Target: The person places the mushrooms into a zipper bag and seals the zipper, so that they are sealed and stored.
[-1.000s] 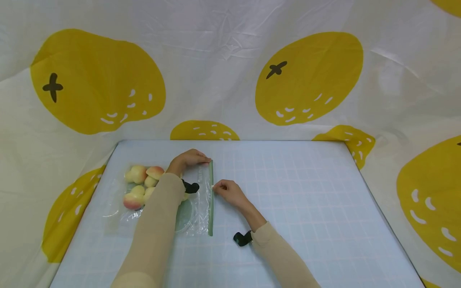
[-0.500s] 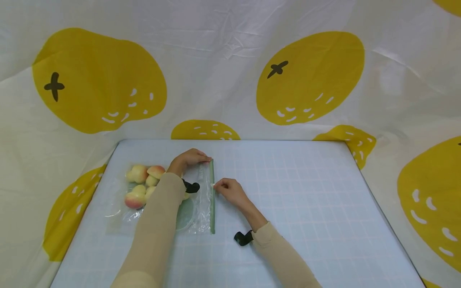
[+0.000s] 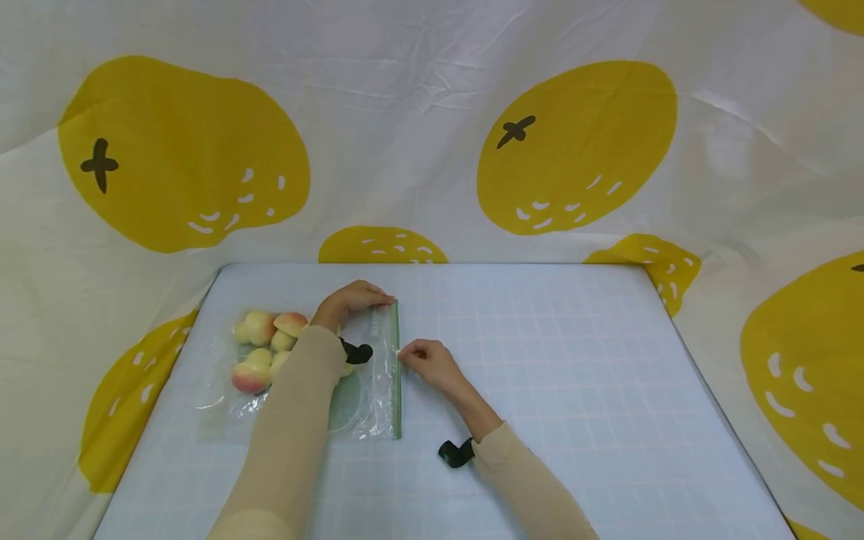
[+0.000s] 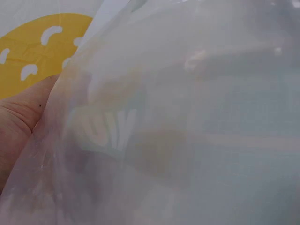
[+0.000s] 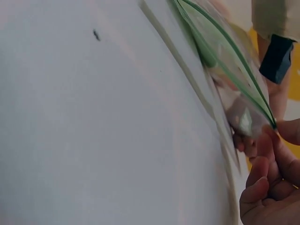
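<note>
A clear zip bag (image 3: 378, 420) lies at the left of the table, its green zip strip (image 3: 397, 397) along the right edge. My left hand (image 3: 354, 297) grips the strip's far corner between thumb and fingers; in the left wrist view the bag's film covers most of that hand (image 4: 18, 117). With thumb and fingertips my right hand (image 3: 433, 363) pinches a small white slider on the strip. In the right wrist view, the two green zip edges (image 5: 234, 77) stand apart, meeting at the right fingertips (image 5: 263, 145). Several cream, red-capped toy mushrooms (image 3: 251, 376) show inside.
A round pale green piece (image 3: 346, 405) shows through the bag, partly under my left sleeve (image 3: 290, 427). The table (image 3: 553, 360) has a pale checked cover. Behind it hangs a white curtain (image 3: 405, 165) with yellow fruit prints.
Both hands stay at the zip strip with almost no movement. The view shifts slightly, and the strip's near end sits a touch further right than a second ago.
</note>
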`<state>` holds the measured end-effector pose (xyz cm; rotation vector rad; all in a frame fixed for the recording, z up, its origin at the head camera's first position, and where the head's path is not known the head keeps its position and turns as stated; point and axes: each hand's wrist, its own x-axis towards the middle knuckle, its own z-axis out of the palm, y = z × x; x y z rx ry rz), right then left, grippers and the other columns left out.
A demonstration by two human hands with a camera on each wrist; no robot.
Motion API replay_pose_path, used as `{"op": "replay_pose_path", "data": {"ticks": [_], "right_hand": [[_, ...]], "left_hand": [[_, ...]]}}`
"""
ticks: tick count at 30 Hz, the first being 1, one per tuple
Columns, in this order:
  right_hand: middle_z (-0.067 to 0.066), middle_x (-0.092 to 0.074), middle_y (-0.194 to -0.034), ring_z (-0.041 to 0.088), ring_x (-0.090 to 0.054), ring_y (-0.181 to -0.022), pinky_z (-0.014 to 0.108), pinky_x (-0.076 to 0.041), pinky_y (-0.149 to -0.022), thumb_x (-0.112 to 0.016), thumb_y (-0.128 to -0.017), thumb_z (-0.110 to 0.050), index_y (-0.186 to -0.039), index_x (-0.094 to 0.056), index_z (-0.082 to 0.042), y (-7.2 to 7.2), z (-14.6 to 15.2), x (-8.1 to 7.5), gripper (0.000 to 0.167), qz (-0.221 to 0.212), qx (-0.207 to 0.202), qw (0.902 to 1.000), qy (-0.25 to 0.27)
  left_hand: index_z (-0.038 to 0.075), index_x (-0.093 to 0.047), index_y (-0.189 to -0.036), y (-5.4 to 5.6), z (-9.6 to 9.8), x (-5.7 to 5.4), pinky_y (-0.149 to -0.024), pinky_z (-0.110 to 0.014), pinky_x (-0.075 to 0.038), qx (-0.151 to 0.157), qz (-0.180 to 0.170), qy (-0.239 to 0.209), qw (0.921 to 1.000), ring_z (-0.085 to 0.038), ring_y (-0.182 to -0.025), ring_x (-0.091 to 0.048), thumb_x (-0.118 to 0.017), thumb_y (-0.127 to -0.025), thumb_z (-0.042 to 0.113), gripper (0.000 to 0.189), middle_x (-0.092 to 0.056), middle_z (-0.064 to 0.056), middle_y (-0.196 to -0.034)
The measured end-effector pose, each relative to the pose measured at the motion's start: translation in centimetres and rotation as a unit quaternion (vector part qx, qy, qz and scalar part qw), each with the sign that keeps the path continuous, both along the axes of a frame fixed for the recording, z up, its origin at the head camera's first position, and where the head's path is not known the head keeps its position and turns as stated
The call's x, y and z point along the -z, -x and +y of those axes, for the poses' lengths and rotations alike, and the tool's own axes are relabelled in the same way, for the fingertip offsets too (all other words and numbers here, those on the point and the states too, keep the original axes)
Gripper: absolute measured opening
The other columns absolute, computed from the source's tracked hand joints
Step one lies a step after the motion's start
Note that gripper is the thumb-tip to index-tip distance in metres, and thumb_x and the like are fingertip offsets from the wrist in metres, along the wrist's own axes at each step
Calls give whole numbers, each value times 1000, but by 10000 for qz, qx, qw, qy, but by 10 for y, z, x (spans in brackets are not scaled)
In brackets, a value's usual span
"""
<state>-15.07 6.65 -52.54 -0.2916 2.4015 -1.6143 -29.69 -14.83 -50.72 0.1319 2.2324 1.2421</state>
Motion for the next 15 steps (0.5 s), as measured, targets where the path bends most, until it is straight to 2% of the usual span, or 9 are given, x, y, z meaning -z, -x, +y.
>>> {"op": "replay_pose_path", "data": {"ticks": [8,15], "right_hand": [[1,-71,-95,12,-58,-82,28,-48,-71,-63,-98,-18,-97,-75,-5,-6,2,-1,18,-130,-110,9998,48],[0,-71,-94,12,-59,-82,27,-48,-71,-61,-99,-16,-97,-75,-3,-9,5,0,19,-23,-282,9995,113]], "left_hand": [[13,-71,-75,-1,0,1,-87,-37,-36,7,72,-3,10000,-19,-86,-49,-72,-93,35,28,-62,2,-77],[13,-69,-74,0,-1,3,-87,-36,-36,-18,44,-12,10000,-19,-86,-49,-72,-94,34,29,-62,2,-75]]}}
